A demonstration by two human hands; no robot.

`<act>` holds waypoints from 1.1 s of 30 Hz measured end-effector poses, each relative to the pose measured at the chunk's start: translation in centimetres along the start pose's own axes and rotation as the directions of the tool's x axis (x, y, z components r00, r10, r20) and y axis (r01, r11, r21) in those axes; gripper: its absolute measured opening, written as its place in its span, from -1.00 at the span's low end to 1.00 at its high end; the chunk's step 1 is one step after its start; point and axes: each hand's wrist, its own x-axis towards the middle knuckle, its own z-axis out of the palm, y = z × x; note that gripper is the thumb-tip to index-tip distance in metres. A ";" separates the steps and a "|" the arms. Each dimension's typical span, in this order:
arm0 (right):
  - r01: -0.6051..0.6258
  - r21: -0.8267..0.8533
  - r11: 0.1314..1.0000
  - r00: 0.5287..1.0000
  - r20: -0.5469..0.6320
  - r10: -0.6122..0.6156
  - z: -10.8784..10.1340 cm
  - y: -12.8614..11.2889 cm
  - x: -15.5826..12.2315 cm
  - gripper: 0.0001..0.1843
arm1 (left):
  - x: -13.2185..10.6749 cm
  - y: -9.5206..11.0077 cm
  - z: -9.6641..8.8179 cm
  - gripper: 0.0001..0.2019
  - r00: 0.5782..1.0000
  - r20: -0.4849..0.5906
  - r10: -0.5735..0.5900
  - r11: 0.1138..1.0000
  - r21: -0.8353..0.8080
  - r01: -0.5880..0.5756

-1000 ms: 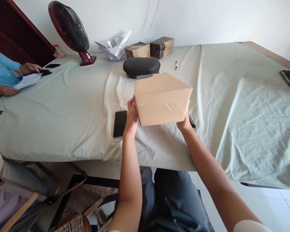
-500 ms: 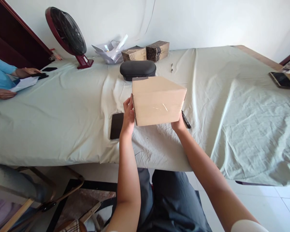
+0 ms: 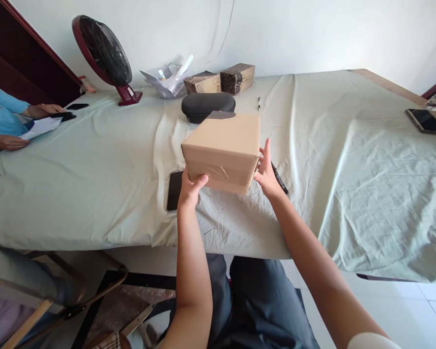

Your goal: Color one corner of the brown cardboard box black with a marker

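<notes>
A plain brown cardboard box (image 3: pixel 221 150), with a dark patch at the far edge of its top, is held over the near part of the table. My left hand (image 3: pixel 191 190) grips its lower left corner, thumb on the front face. At the right side is my right hand (image 3: pixel 267 169), its thumb and some fingertips against the box and the index finger pointing up, off it. The underside of the box is hidden. Partly behind my left hand lies a dark phone or tablet (image 3: pixel 173 191). A black pen-like object (image 3: pixel 280 179) lies just beyond my right hand.
Behind the box sit a black hard case (image 3: pixel 208 105), two taped cardboard boxes (image 3: pixel 236 77), a white basket (image 3: pixel 167 87) and a fan (image 3: pixel 103 53). A phone (image 3: pixel 426 121) lies far right. Another person's hand (image 3: pixel 12 142) holds paper at the left. Pale cloth (image 3: pixel 105 184) covers the table.
The box has turned, its front shifting left and its top showing more. My left thumb has come onto the front face. My right hand has moved up along the right side, index finger raised.
</notes>
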 end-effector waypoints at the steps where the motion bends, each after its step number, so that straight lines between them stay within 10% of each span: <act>1: 0.003 -0.011 1.000 1.000 -0.005 -0.003 -0.1 -0.1 0.0 0.61 | 0.0 -0.1 -0.2 0.10 1.000 0.006 -0.018 1.000 0.022 0.018; 8: 0.054 0.085 0.995 0.997 -0.053 -0.050 -0.7 0.0 0.6 0.48 | -0.3 1.0 -0.3 0.17 0.999 0.037 -0.023 0.998 -0.060 0.025; 22: 0.189 0.135 0.973 0.941 -0.308 -0.140 -2.0 -1.6 1.1 -0.53 | 0.9 -0.3 -1.3 -0.30 0.997 -0.071 0.000 0.981 0.193 0.013; 33: 0.182 0.072 0.981 0.943 -0.296 -0.154 -1.9 -1.4 1.1 -0.51 | 1.2 -1.2 -1.5 -0.31 0.993 -0.087 0.080 0.969 0.239 -0.057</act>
